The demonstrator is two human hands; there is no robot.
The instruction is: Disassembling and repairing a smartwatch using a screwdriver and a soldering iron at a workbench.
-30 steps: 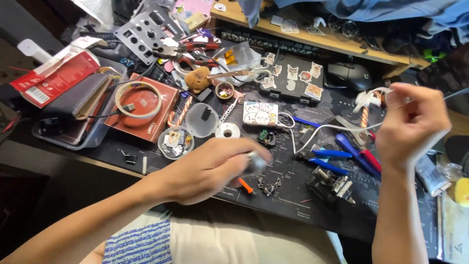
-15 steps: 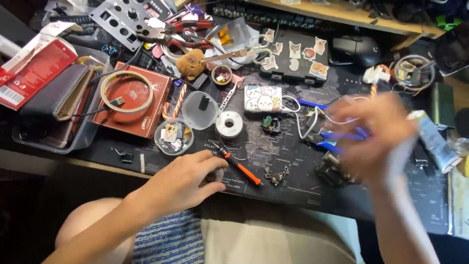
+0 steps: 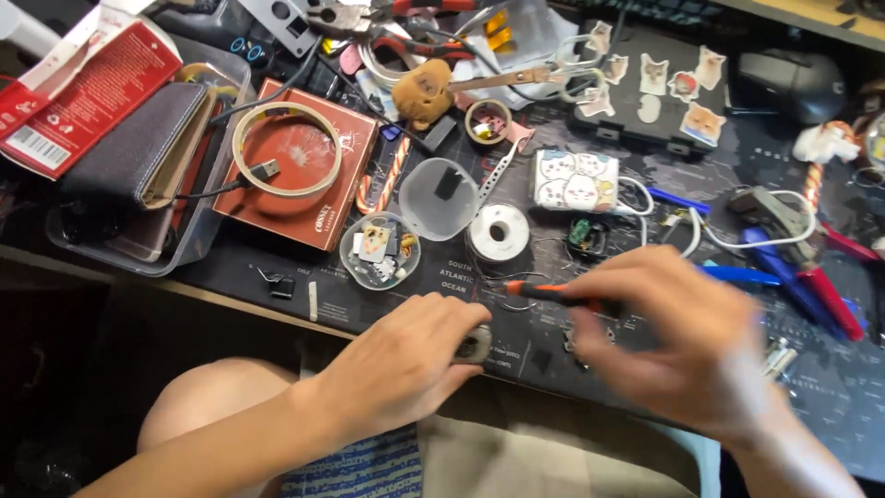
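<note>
While the left hand point(image 3: 406, 364) has its grip clamped on a small grey metal part point(image 3: 474, 343), the blurred right hand point(image 3: 678, 337) grips a slim orange-handled screwdriver point(image 3: 544, 290) above the table point(image 3: 830, 387).

Bright desk, motion-blurred right hand point(image 3: 678, 341)

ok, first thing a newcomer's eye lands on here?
Probably the two hands low in the middle: the left hand closed over a small metal part at the mat's near edge, the blurred right hand on an orange-handled screwdriver. Next, the red box with a tape ring on it, left of centre, and the cat-sticker black case up top.
</note>
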